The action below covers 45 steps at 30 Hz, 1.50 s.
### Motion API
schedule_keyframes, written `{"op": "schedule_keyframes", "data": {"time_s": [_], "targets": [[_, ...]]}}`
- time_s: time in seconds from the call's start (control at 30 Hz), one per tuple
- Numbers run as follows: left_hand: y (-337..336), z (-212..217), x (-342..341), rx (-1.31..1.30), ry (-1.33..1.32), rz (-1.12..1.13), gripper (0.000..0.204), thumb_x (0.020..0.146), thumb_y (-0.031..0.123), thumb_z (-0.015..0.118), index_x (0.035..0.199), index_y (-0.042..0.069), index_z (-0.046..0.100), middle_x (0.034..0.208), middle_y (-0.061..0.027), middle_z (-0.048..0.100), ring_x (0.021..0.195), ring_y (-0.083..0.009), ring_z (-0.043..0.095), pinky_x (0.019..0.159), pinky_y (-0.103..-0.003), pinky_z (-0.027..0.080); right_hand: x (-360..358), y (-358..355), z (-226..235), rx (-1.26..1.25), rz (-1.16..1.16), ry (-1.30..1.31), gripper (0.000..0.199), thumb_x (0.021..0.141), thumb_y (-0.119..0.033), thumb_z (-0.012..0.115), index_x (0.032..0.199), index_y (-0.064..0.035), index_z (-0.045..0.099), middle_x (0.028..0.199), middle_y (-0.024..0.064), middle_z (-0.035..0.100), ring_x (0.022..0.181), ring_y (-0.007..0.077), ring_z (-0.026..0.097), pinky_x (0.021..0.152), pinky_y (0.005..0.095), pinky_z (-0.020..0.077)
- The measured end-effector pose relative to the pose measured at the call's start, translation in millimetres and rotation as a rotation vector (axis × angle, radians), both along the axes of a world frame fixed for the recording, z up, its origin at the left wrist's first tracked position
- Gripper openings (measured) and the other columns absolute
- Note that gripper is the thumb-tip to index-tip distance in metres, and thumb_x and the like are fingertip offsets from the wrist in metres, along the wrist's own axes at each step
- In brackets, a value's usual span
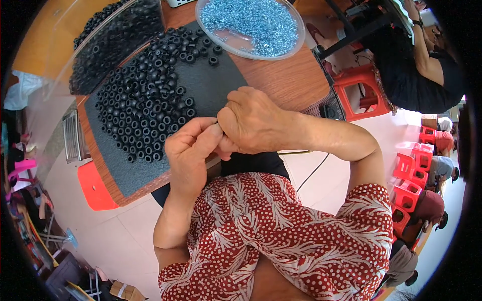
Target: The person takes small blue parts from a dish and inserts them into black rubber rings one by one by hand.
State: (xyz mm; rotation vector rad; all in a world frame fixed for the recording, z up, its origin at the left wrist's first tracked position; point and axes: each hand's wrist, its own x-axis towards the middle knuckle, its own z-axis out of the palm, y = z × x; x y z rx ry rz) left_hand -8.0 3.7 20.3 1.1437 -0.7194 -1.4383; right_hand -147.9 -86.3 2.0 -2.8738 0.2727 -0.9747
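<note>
Black rubber rings [145,103] lie in a wide heap on a dark mat [211,83], at about 10 o'clock from both hands and very near to them. Closest to the camera is the person's red patterned shirt [281,236], which fills the lower part of the view. Just above it the two hands meet over the near edge of the counter [281,75]. The left hand [193,150] has its fingers curled and its thumb pressed toward the right hand. The right hand [253,120] is closed, with the fingertips bent down against the left thumb. The two hands touch each other and pinch at one spot between them; what small thing is there I cannot tell, because the fingers hide it.

Beyond the hands, the mat covers the left part of the wooden counter. At 12 o'clock, farther away, stands a round clear plastic bowl [291,47] with many small blue-silver metal pieces [251,22] inside. At 11 o'clock, a clear plastic bag [115,40] holds more black rings.

At 2 o'clock, beyond the counter edge, a red plastic stool [359,90] stands on the floor, and another person in dark clothes [416,70] sits behind it.
</note>
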Motion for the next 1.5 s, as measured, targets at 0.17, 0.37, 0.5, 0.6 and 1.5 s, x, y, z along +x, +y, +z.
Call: {"op": "schedule_keyframes", "data": {"time_s": [0.17,0.37,0.5,0.6,1.5], "targets": [[-6.8,-1.2,10.1,0.027,-0.065,-0.111,0.013,0.084,0.006,0.057,0.089,-0.005,0.061,0.07,-0.0066,0.062,0.055,-0.0093,0.056,0.051,-0.019,0.045,-2.6,1.5,1.5,0.015,0.005,0.013,0.031,0.06,-0.021,0.066,0.061,-0.0064,0.039,0.054,0.0063,0.038,0.051,0.0215,0.043,0.046,0.0328,0.036],[-8.8,-9.5,8.3,-0.106,-0.024,-0.026,0.011,0.081,0.002,0.056,0.086,-0.006,0.06,0.066,-0.0085,0.063,0.053,-0.01,0.056,0.05,-0.02,0.045,-1.1,1.8,2.7,0.047,-0.003,0.031,0.033,0.062,-0.023,0.069,0.063,-0.0056,0.041,0.057,0.0063,0.04,0.055,0.0211,0.044,0.049,0.0324,0.0366],[-6.8,-12.0,6.6,-0.095,0.05,0.016,0.012,0.081,0.003,0.055,0.086,-0.007,0.06,0.064,-0.0091,0.063,0.052,-0.0105,0.056,0.049,-0.021,0.046,2.7,4.2,4.8,0.096,-0.038,-0.06,0.032,0.062,-0.023,0.069,0.065,-0.0047,0.043,0.058,0.0057,0.041,0.055,0.0203,0.044,0.049,0.0319,0.0359],[-6.0,-10.2,6.5,-0.079,0.029,0.045,0.013,0.082,0.004,0.054,0.086,-0.007,0.06,0.064,-0.0094,0.063,0.051,-0.0109,0.056,0.05,-0.021,0.046,4.8,3.2,6.0,0.062,-0.06,-0.088,0.026,0.066,-0.025,0.063,0.059,-0.0058,0.046,0.053,0.0086,0.049,0.051,0.022,0.047,0.048,0.0334,0.0368],[4.9,0.4,3.6,0.044,-0.004,-0.099,0.03,0.093,0.022,0.049,0.097,-0.006,0.057,0.074,-0.0087,0.062,0.06,-0.0114,0.056,0.055,-0.023,0.047,0.3,-3.6,1.4,-0.041,0.088,-0.08,0.029,0.055,-0.016,0.063,0.054,-0.0075,0.035,0.049,0.0045,0.035,0.044,0.0188,0.038,0.04,0.0316,0.03]]}}
